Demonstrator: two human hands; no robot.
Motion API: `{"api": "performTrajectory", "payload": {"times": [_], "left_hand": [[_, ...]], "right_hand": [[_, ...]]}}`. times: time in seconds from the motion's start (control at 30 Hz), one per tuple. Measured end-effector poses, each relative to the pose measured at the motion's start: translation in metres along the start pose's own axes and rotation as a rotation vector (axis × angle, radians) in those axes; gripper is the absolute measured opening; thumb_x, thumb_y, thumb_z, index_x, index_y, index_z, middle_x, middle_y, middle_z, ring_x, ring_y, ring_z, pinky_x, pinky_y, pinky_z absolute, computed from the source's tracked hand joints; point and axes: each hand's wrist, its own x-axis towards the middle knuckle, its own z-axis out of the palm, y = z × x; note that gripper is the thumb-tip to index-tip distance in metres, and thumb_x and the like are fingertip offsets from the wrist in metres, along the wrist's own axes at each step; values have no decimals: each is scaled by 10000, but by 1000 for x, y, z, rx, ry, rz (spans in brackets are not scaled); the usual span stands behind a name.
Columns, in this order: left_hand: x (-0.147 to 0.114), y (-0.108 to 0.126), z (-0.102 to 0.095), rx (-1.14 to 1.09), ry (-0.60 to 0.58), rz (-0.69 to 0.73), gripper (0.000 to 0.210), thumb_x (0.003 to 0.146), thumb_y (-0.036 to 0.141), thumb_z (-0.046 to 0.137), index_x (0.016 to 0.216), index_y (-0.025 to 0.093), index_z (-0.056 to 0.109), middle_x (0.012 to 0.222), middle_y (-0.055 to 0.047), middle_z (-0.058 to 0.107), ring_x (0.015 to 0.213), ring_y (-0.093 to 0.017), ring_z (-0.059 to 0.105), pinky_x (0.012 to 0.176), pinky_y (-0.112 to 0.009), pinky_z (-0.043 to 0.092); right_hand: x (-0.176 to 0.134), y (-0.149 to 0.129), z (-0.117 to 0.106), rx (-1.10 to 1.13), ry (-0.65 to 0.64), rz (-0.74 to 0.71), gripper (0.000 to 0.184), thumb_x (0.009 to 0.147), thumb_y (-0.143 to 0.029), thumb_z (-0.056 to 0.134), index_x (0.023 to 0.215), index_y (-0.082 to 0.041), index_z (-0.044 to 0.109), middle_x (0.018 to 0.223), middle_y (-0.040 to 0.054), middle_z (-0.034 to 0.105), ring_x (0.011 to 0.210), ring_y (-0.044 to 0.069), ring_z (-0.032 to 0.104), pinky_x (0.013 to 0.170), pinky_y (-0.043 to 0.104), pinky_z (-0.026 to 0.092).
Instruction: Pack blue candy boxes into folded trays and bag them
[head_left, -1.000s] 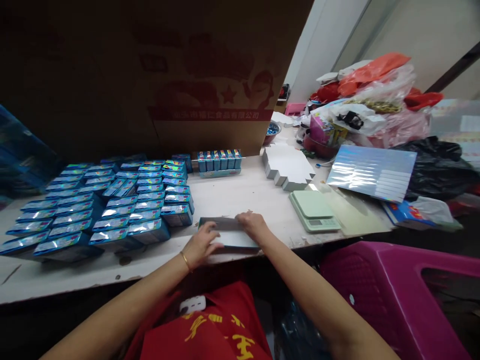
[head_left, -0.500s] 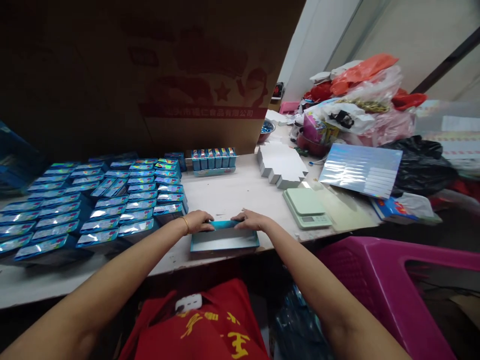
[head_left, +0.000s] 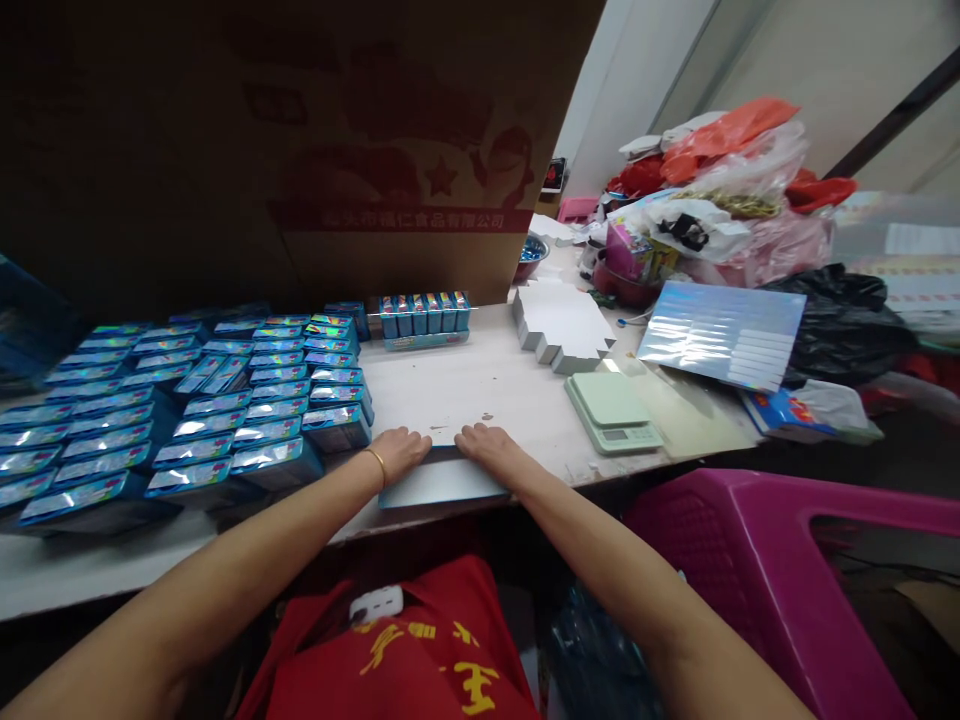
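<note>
At the table's near edge lies a shallow cardboard box tray (head_left: pixel 442 484), pale inside with blue edges. Both hands grip its far wall from above, fingers curled over the rim. My left hand (head_left: pixel 403 452), with a gold bangle at the wrist, is on the left part of that wall. A short way to its right, my right hand (head_left: pixel 486 450) holds the same wall. The fingertips are partly hidden behind it. Farther back stands a filled display box (head_left: pixel 426 318) with a row of small blue packs.
Many blue boxes (head_left: pixel 270 420) stand in rows on the left. A stack of white die-cut card (head_left: pixel 564 320), a green scale (head_left: pixel 613 412) and a shiny card sheet (head_left: pixel 724 332) lie to the right. A large carton (head_left: pixel 405 150) rises behind; a magenta stool (head_left: pixel 712 540) is at right.
My fingers have moved from pinching the blue far flap to curling over the far wall. The blue flap surface no longer shows between my hands. The view has shifted slightly.
</note>
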Motion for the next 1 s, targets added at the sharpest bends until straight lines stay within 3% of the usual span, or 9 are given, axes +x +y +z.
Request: {"api": "performTrajectory", "payload": {"times": [0.13,0.23,0.37,0.43,0.53,0.63,0.73,0.83,1.0], "left_hand": [[-5,17,-5,21,-16,-67,260,798,64,321,890,118,559,869,-172,615,869,-287,580,690,-426,440],[-15,20,-7,-6,-16,-104,259,791,63,327,861,119,570,867,-154,627,875,-257,588,748,-406,432],[-29,13,-3,-87,20,-182,247,792,231,404,951,109,548,933,-162,619,901,-261,579,770,-380,432],[-30,13,1,-133,59,-228,347,788,296,407,1065,104,491,1002,-171,596,945,-267,561,794,-384,422],[-24,25,8,-200,78,-289,397,777,213,384,1159,108,420,945,-154,619,892,-251,587,759,-368,432],[-19,40,13,-259,88,-363,414,760,160,383,1167,88,411,854,-148,640,798,-246,613,699,-349,442],[-29,41,19,-321,161,-431,489,807,245,370,1259,68,309,926,-165,624,859,-244,599,740,-339,431],[-57,26,28,-495,406,-424,540,836,366,354,1304,116,257,1023,-136,583,913,-209,570,788,-309,423],[-109,-8,47,-701,662,-407,392,838,321,361,1193,169,424,881,-60,559,718,-147,552,716,-291,450]], "right_hand": [[3,-1,-1,-9,62,-6,201,835,-117,377,859,-184,565,888,81,579,874,197,518,715,314,435],[-8,14,-10,4,170,53,199,859,-201,386,972,-193,549,1007,83,556,968,188,494,794,317,429],[-36,21,7,324,634,393,371,885,-321,301,1180,-131,420,1160,140,472,1072,203,454,868,366,417],[-40,9,31,567,745,529,452,854,-371,353,1225,-115,381,1183,154,464,1090,228,457,876,396,421],[-24,-15,62,698,665,526,603,818,-337,391,1337,-94,203,1341,169,303,1247,259,275,981,456,307],[-1,-29,66,677,580,445,627,809,-203,330,1367,-83,71,1406,150,170,1296,225,144,1033,430,226],[15,-32,42,519,579,348,611,817,-221,355,1366,-108,114,1424,137,108,1306,249,63,1039,479,146],[37,-42,9,402,579,85,689,803,-360,463,1370,-170,120,1434,98,86,1308,246,-2,1041,483,108],[111,-84,-35,464,323,-219,1167,523,-546,691,1375,-133,8,1416,157,116,1303,285,-13,1038,443,152]]}}
